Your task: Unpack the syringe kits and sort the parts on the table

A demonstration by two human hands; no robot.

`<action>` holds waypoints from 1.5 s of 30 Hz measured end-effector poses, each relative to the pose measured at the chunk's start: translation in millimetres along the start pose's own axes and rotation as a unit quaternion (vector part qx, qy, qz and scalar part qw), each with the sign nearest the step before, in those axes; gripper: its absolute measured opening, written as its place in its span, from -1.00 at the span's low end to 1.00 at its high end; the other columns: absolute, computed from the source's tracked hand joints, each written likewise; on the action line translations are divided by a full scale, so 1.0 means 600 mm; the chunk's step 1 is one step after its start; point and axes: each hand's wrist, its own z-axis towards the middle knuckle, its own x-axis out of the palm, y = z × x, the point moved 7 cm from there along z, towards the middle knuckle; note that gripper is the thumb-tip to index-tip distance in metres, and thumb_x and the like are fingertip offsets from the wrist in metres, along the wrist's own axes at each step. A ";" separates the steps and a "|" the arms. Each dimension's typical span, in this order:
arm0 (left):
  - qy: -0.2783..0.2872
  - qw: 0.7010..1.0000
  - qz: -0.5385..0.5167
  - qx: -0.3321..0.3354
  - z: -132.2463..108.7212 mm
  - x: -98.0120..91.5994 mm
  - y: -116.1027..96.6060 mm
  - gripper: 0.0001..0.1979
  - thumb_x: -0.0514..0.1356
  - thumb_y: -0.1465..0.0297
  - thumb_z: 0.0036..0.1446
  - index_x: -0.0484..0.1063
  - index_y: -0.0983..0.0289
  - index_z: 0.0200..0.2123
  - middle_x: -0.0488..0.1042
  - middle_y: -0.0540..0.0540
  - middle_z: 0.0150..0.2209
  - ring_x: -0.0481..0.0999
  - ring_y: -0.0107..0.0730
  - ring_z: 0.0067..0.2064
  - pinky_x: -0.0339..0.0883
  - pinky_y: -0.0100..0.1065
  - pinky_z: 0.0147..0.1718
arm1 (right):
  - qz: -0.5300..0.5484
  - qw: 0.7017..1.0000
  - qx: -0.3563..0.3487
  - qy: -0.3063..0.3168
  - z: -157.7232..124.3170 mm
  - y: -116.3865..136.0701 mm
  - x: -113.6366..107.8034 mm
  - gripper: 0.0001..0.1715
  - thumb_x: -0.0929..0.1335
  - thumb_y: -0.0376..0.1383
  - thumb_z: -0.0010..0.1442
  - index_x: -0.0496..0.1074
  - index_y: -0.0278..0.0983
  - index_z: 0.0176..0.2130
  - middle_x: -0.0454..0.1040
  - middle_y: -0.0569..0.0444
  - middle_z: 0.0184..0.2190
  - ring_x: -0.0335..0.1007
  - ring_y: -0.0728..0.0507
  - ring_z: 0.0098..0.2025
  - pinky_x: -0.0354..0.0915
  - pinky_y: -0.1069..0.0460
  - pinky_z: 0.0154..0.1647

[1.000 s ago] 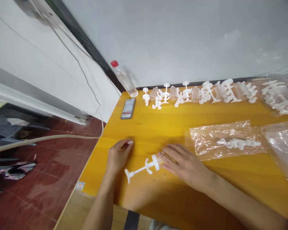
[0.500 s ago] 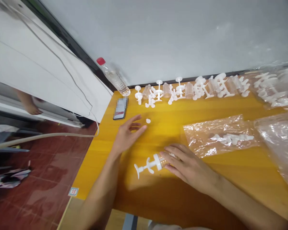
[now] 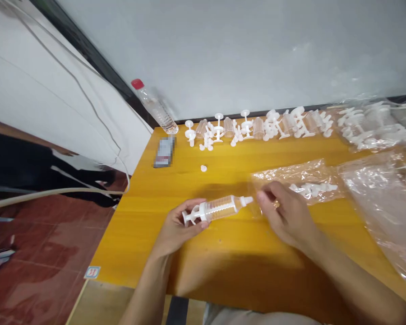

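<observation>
A clear plastic syringe [image 3: 219, 208] with a white plunger, white collar and white nozzle is held in my left hand [image 3: 176, 228]. My left fingers and thumb close around its collar and plunger end. It points right, slightly upward in the view, above the yellow table. My right hand [image 3: 287, 214] is just beyond the white nozzle [image 3: 246, 201], apart from it, with fingers loosely curled and a gap between thumb and forefinger. Nothing shows in its grasp. A small white round piece [image 3: 203, 168] lies on the table behind the syringe.
Along the back edge stand white plungers [image 3: 246, 124], clear barrels [image 3: 258, 128] and small white parts [image 3: 237, 134]. A clear bag [image 3: 264, 178] holds white nozzles [image 3: 313, 189]. More plastic bags [image 3: 368, 180] lie right. A phone [image 3: 164, 152] and red-capped bottle [image 3: 159, 110] are at the left.
The syringe has moved from my right hand into my left, farther back over the table. My right hand has shifted right, past the nozzle. The camera view has shifted slightly.
</observation>
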 end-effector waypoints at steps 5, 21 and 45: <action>0.042 0.999 0.006 0.032 0.032 0.062 -0.043 -0.44 0.55 0.27 -0.12 0.56 0.25 -0.03 0.57 0.04 -0.28 0.55 -0.44 -0.37 0.51 -0.43 -0.34 | 0.205 0.944 0.238 0.098 -0.016 -0.072 0.002 -0.31 0.22 0.11 0.46 -0.05 -0.21 -0.53 -0.08 0.23 -0.64 -0.16 0.05 -0.60 -0.13 0.06 -0.60; 0.111 0.957 -0.212 -0.162 0.074 0.135 0.009 -0.41 0.57 0.05 -0.17 0.49 0.32 -0.22 0.54 0.02 -0.50 0.53 -0.44 -0.56 0.47 -0.44 -0.55 | 0.106 0.994 0.013 -0.019 -0.007 -0.063 -0.022 -0.47 0.14 -0.25 0.54 -0.02 -0.22 -0.50 -0.04 0.21 -0.60 -0.13 0.03 -0.58 -0.12 0.04 -0.53; 0.046 0.980 -0.025 0.193 0.055 0.102 -0.071 -0.66 0.53 0.34 -0.01 0.57 0.20 -0.16 0.62 0.22 0.01 0.61 -0.11 0.08 0.52 -0.21 0.03 | 0.165 0.968 0.184 0.034 -0.003 -0.092 -0.004 -0.33 0.15 0.01 0.52 0.11 -0.21 -0.57 0.11 0.17 -0.67 0.01 0.00 -0.61 -0.03 0.04 -0.58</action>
